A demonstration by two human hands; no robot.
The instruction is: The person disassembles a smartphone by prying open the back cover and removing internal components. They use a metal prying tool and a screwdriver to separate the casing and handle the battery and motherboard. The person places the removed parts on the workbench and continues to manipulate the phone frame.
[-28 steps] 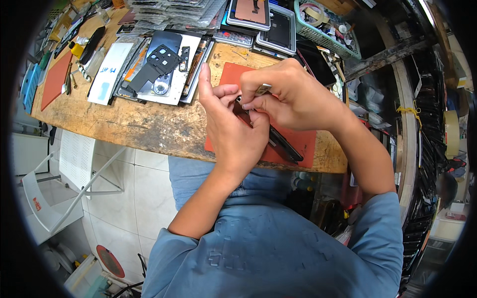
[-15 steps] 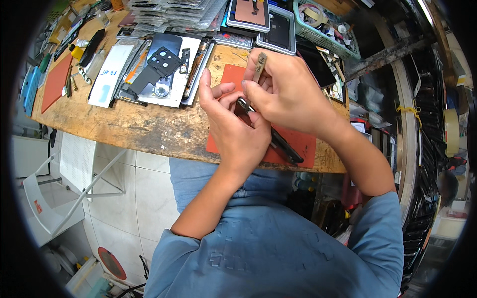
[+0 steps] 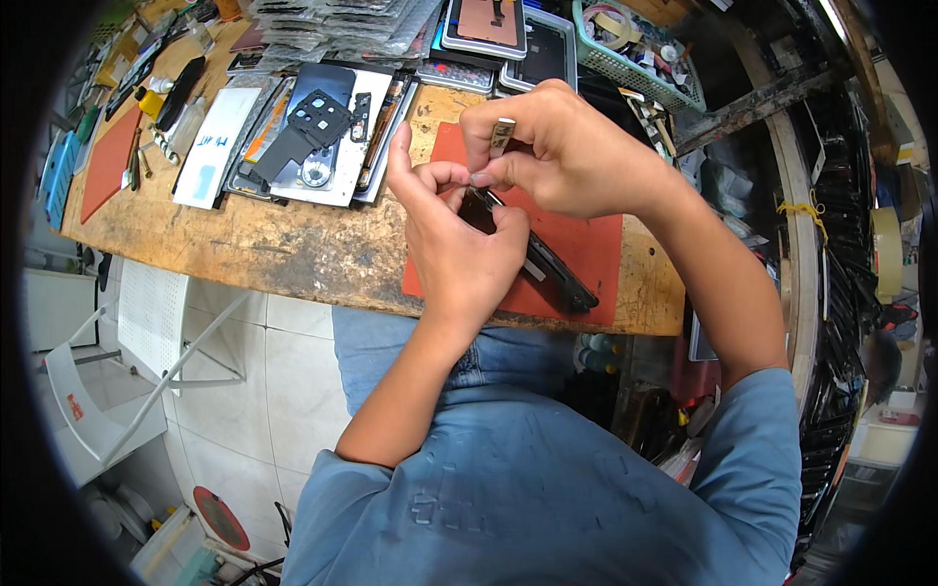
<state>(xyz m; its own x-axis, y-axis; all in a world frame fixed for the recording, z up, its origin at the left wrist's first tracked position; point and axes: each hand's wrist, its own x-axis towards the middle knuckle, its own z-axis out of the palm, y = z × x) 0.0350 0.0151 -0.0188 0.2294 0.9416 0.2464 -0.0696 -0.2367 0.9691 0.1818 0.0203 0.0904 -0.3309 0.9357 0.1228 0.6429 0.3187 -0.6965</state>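
A dark, slim phone (image 3: pixel 559 275) slants over the red mat (image 3: pixel 604 256), its far end inside my left hand. My left hand (image 3: pixel 457 230) grips that end, thumb along the near side and forefinger raised. In my right hand (image 3: pixel 572 156) is a narrow flat metal tool (image 3: pixel 502 137), pinched with its end sticking up past the knuckles. The right fingertips meet the left fingertips at the phone's far end. The tool's lower tip and the exact spot of contact are hidden by my fingers.
Left of the mat lie a black phone back part (image 3: pixel 318 125), a blue phone panel (image 3: pixel 322 88) and a white box (image 3: pixel 217 146). Wrapped flat parts (image 3: pixel 337 44) are stacked behind, beside trays (image 3: pixel 542 54) and a green basket (image 3: pixel 635 73). The wooden bench edge (image 3: pixel 244 269) runs near my lap.
My right hand has shifted slightly up and turned, so less of the tool shows. My left thumb has moved, uncovering more of the phone's far end.
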